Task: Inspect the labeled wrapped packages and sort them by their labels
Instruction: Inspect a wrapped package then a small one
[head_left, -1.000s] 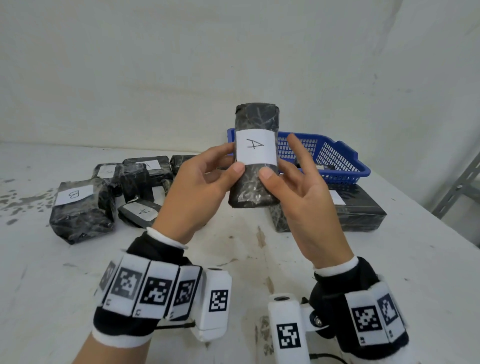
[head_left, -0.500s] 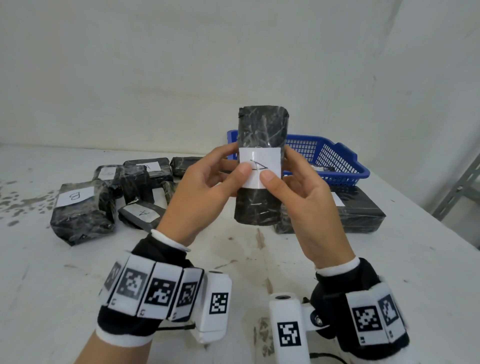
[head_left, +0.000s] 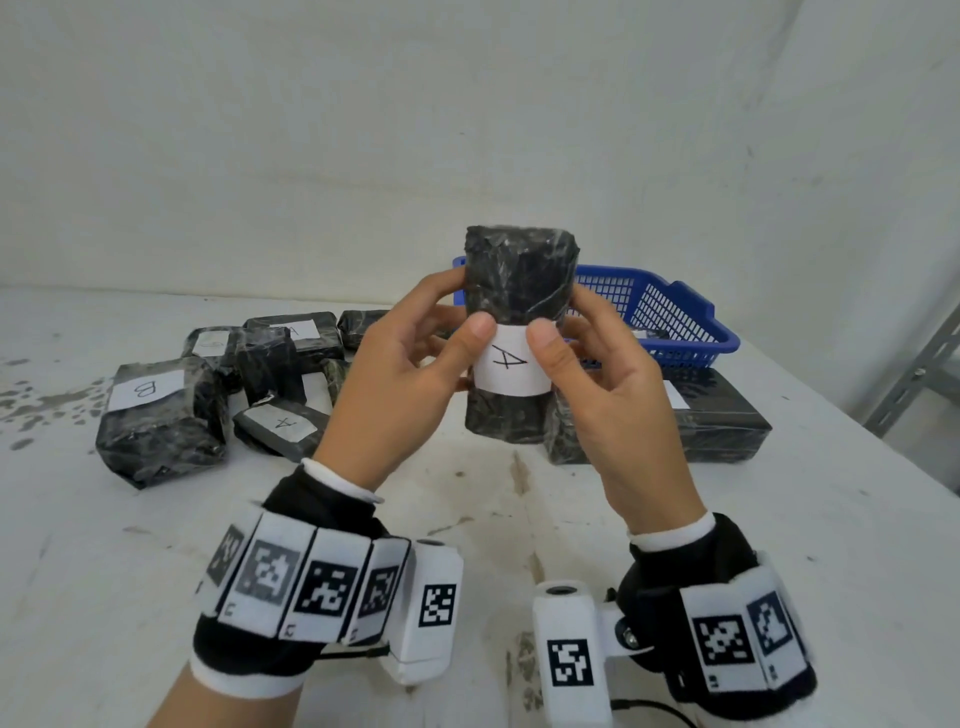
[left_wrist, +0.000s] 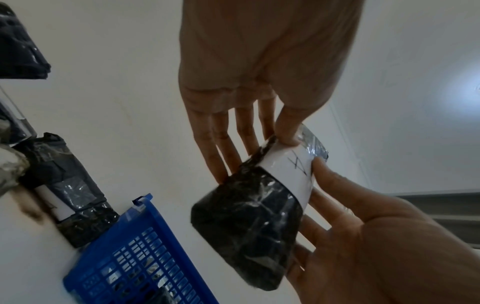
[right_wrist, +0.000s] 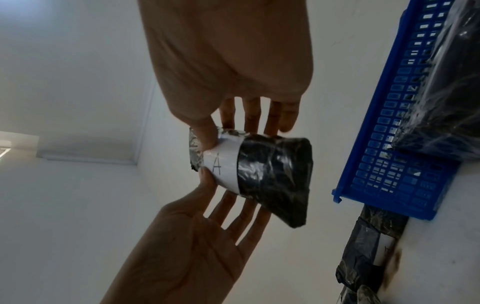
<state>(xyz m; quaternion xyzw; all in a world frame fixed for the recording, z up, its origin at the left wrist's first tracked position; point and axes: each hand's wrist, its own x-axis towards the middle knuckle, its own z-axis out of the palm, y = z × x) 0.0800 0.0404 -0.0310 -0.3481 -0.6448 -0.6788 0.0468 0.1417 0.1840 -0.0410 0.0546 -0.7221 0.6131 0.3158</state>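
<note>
I hold a black wrapped package (head_left: 519, 275) upright above the table with both hands. Its white label (head_left: 511, 366) faces me and reads A. My left hand (head_left: 460, 312) pinches the package's left side, thumb on the label's top edge and fingers behind. My right hand (head_left: 566, 322) pinches the right side the same way. In the left wrist view the package (left_wrist: 249, 222) lies between my left thumb and fingers. The right wrist view shows the package (right_wrist: 272, 176) with both thumbs on its label.
A package labelled B (head_left: 156, 421), a flat one labelled A (head_left: 283, 423) and several more (head_left: 270, 353) lie on the white table at left. A blue basket (head_left: 675, 322) stands at the back right, holding a wrapped package. A large black package (head_left: 722, 421) lies before it.
The package has been turned in my fingers. Its label sat on the upper half, then turned sideways, and now sits on the lower half. My thumbs have shifted to the label's top edge.
</note>
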